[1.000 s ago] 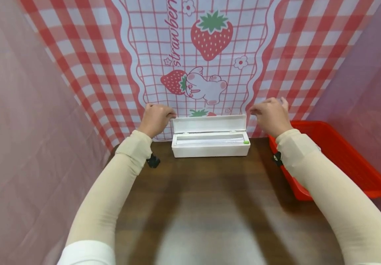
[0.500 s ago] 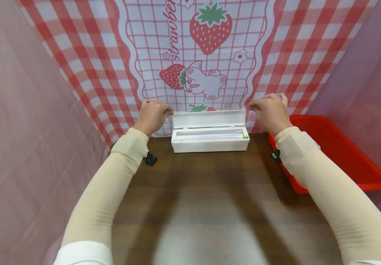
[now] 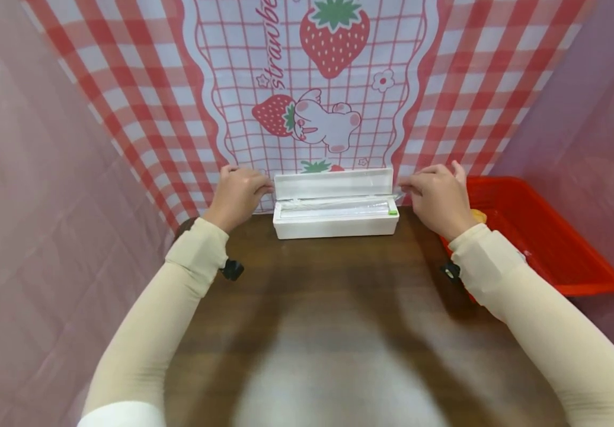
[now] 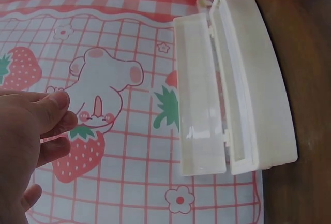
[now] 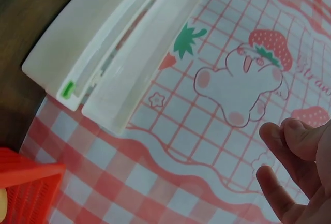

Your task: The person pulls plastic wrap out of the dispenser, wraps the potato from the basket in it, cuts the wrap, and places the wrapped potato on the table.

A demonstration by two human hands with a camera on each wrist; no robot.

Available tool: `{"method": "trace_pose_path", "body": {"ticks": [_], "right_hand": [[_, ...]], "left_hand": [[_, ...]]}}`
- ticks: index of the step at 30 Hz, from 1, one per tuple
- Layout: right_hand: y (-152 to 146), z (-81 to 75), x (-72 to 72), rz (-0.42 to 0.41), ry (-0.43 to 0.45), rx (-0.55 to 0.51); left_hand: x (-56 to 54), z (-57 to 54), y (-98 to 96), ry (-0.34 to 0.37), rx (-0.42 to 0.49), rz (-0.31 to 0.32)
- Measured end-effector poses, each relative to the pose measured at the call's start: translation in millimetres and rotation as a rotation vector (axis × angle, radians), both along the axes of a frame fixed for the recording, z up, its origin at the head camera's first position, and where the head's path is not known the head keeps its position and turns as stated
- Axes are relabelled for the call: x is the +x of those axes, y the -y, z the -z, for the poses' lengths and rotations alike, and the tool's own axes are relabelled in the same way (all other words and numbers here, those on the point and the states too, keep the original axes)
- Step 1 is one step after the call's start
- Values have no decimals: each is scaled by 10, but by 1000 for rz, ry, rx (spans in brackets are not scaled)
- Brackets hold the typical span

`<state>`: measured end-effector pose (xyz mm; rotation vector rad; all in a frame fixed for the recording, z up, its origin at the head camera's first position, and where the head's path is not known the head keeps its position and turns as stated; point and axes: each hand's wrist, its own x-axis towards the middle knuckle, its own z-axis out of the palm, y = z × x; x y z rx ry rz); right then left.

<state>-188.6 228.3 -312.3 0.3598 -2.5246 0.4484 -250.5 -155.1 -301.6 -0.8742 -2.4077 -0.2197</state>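
A white plastic wrap dispenser (image 3: 336,228) stands on the table at the back, its lid (image 3: 333,182) raised. A green slider (image 3: 393,212) sits at its right end. Clear plastic wrap (image 3: 349,203) shows as a shiny, creased line across the dispenser's opening. At its left end my left hand (image 3: 236,196) pinches the wrap between thumb and fingers. My right hand (image 3: 440,191) pinches the other side, just right of the lid. In both wrist views thumb and index finger meet, while the film itself is too clear to make out there.
To the right stands a red basket (image 3: 557,255) with a yellow thing (image 3: 479,216) partly hidden by my right wrist. Behind the dispenser hangs a checked strawberry cloth (image 3: 333,118). Pinkish sheets flank both sides. The brown tabletop (image 3: 312,308) reaches toward me.
Both hands have come down slightly relative to the dispenser. A shiny film line now shows across its opening. My view has tilted down a little, and the yellow thing has become visible.
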Motion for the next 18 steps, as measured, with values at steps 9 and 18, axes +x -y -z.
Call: {"method": "trace_pose_path", "body": {"ticks": [9, 18], "right_hand": [[36, 214, 242, -37, -89, -1], [65, 493, 520, -92, -204, -28]], "left_hand": [[193, 198, 65, -89, 21, 57], [403, 408, 120, -215, 18, 132]]}}
